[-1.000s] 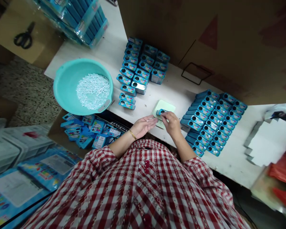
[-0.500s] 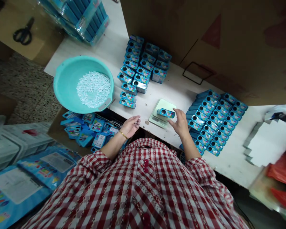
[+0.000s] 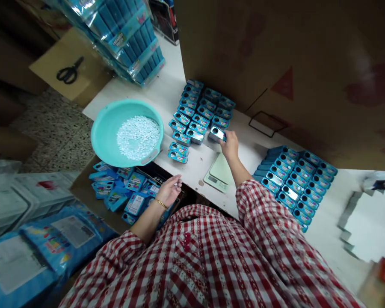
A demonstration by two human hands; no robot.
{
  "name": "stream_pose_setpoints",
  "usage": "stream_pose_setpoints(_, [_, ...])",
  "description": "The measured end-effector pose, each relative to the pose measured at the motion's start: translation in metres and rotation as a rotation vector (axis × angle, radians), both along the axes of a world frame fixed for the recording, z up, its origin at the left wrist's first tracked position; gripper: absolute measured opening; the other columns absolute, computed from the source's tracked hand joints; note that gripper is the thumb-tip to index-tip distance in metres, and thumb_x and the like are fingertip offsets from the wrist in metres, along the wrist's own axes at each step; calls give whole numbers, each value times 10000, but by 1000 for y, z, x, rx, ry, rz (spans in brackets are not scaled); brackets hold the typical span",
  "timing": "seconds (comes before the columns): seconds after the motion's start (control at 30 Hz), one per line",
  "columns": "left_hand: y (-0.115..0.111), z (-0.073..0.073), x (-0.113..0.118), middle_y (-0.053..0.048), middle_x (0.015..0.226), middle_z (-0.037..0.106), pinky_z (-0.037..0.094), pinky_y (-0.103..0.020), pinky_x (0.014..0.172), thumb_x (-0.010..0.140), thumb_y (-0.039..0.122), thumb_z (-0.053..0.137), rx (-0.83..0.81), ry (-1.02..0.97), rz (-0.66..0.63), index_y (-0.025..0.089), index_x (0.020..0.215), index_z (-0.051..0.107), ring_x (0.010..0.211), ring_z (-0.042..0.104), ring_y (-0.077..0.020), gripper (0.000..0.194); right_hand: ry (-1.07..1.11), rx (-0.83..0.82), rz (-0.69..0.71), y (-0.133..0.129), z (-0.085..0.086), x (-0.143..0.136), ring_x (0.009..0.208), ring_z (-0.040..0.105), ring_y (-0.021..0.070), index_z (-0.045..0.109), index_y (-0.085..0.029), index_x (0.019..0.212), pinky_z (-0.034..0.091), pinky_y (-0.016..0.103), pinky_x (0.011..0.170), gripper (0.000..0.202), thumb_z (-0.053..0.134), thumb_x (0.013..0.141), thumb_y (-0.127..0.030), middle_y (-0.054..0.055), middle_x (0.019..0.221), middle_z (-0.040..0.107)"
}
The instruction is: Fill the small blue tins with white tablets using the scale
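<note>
My right hand [image 3: 230, 146] grips a small blue tin [image 3: 217, 133] by its right end, at the near end of a row of similar open-topped tins [image 3: 198, 119]. Below that wrist lies a pale flat weighing scale [image 3: 218, 173], partly behind my forearm. My left hand [image 3: 169, 191] is turned palm up near the table's front edge, fingers curled together around what look like small white tablets. Further left, a turquoise basin [image 3: 99, 139] holds a heap of white tablets [image 3: 137, 137].
Filled-looking tins [image 3: 290, 179] stand in rows on the right. Below the basin, a carton holds loose blue packs [image 3: 134, 182]. A big cardboard box [image 3: 276, 51] borders the table's back. Wrapped blue packs [image 3: 122, 38], scissors [image 3: 69, 72] and white card [image 3: 372, 222] lie around.
My right hand has moved from the scale up and away to the tin rows, with a tin in its grasp. The scale's plate is now bare. My left hand has stayed near the edge.
</note>
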State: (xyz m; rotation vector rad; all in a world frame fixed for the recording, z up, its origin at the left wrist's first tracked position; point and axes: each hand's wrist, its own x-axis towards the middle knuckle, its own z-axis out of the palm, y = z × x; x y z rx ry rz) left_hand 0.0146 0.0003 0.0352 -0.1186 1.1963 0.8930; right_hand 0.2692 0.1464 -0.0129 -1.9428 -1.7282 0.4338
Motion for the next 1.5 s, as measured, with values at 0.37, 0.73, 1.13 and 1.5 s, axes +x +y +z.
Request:
stream_pose_setpoints(0.37, [15,-7,16,-23,625,569,379,-114,432,732,42,585,-23,-16,-152,110,772,625,521,512,-48,89,-282,135,-118,-174,40,116,962,523,231,637,-204,953,425,414,848,226,484,843,-329,87,985,587])
stream_pose_setpoints(0.73, [11,-5,45,-52,644,605,408,-146,456,741,55,564,2,-77,-283,85,791,642,544,554,-75,98,-557,-92,23,-225,42,90,1053,423,270,642,-231,880,349,399,787,165,480,848,-230,98,1181,534])
stream_pose_setpoints(1.13, [3,1,52,-145,907,661,483,-291,806,876,237,421,-22,-320,-269,68,873,646,879,626,-181,282,-319,33,348,-162,49,-27,997,479,239,598,-183,1050,403,411,836,235,463,859,-165,122,1138,575])
stream_pose_setpoints(1.5, [-20,4,37,-93,852,664,483,-323,762,854,271,484,-79,-241,-268,120,872,626,769,620,-158,208,108,-31,590,-194,45,-69,914,582,164,633,-197,1003,505,294,824,265,397,889,-153,58,957,639])
